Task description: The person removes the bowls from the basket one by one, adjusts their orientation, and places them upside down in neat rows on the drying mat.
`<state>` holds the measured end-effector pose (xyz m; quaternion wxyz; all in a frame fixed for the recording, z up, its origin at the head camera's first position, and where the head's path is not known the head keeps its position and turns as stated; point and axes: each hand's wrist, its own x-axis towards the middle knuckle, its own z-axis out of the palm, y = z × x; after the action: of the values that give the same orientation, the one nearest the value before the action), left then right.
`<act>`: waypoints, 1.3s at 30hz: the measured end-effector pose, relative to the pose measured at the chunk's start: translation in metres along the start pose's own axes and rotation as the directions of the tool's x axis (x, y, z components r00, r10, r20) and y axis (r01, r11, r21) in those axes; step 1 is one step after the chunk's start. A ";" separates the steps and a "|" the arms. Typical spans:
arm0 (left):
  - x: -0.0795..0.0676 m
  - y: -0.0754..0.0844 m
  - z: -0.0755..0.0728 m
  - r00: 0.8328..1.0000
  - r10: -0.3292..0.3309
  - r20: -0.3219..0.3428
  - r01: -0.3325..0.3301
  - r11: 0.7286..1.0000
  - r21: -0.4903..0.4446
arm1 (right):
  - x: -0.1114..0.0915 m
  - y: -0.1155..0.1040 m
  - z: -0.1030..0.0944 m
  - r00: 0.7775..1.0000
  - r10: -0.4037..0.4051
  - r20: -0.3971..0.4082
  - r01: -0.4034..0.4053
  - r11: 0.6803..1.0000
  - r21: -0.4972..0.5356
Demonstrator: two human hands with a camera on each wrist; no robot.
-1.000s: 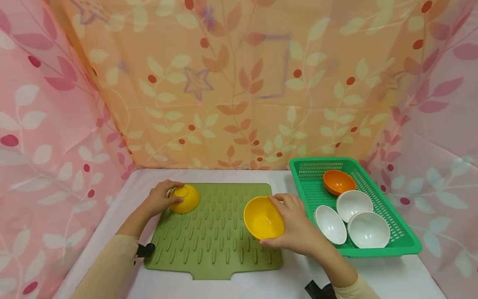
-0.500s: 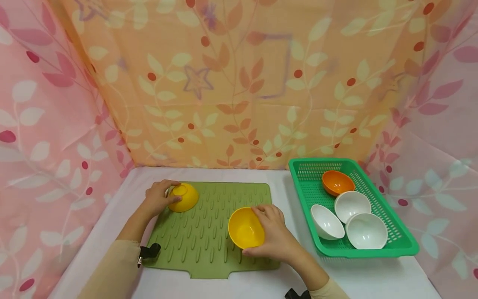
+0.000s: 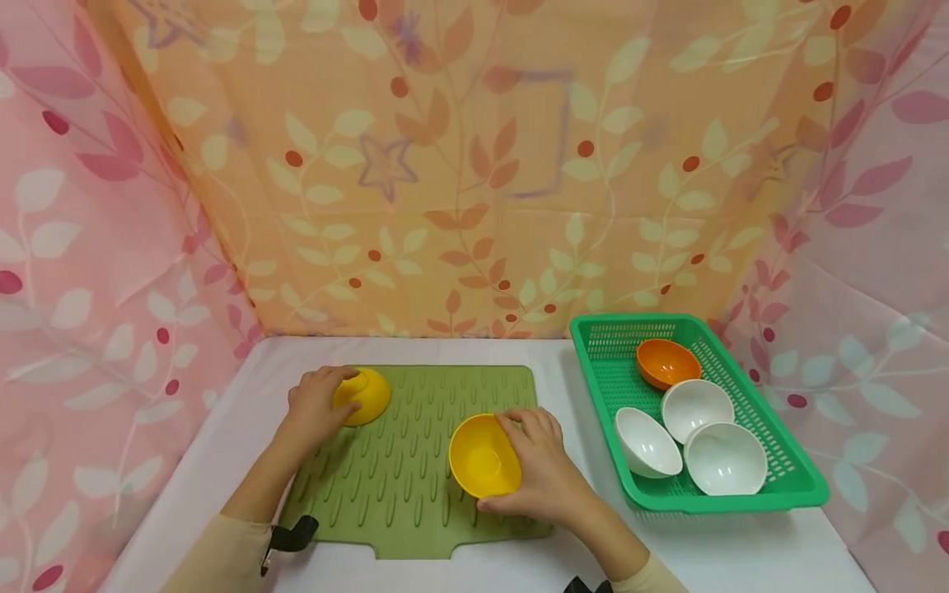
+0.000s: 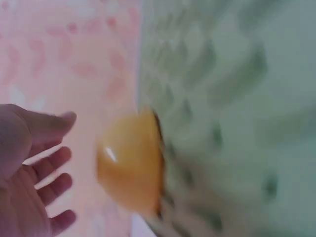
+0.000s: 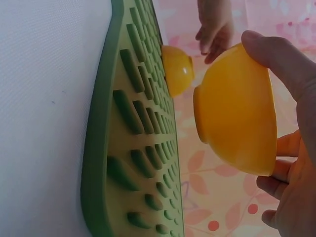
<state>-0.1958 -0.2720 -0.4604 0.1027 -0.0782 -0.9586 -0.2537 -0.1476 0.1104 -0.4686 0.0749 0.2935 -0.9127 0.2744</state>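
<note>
While the left grip is spread and holds nothing, just beside the overturned yellow bowl at the mat's far left corner, I mind the other side. Right grip: closed on the held yellow bowl, thumb and fingers opposed across it, about as wide apart as the bowl itself. Bowl hangs clear of the green mat, over its near right part; mouth up, tilted toward the table's near edge.

Step in hand, as I judge it: settling this bowl on the mat. To match its partner, I would roll the wrist until the rim faces down, well above the ridges, and only then lower. Pressure even, not hard; that smooth wall could slip in a fast turn. Fingertips at the rim might get trapped, so better shifted onto the outer wall first. Best to land the rim level, well inside the mat's near edge, and check for rocking before letting go. Elbow kept short of the green basket by the table's right edge.
</note>
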 end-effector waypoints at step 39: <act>-0.051 0.117 0.053 0.831 0.125 0.542 0.408 0.526 -0.746 | 0.001 -0.003 0.006 0.948 -0.188 -0.255 0.187 0.982 -0.028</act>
<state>-0.1312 -0.1498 -0.4625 -0.2405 -0.1025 -0.7076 -0.6565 -0.1462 0.1044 -0.4725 0.2185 0.3409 -0.8637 0.3002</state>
